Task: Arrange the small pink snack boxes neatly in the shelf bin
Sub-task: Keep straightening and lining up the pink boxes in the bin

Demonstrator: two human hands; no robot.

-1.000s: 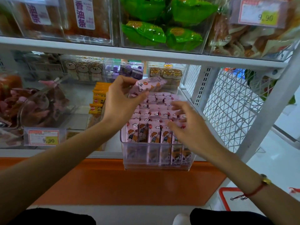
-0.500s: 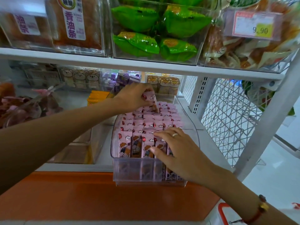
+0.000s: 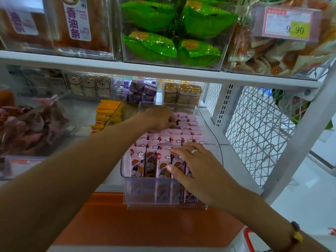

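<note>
both hands (image 3: 201, 171) on, seemingly, pink boxes (image 3: 156, 160)

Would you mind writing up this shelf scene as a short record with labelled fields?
bin: clear bin on the lower shelf, its front overhanging the edge
contents: pink snack boxes standing in rows
left hand: at the back rows, fingers curled down among boxes
right hand: flat on the front boxes, fingers straight
neighbours: yellow packs left; green bags above
</note>
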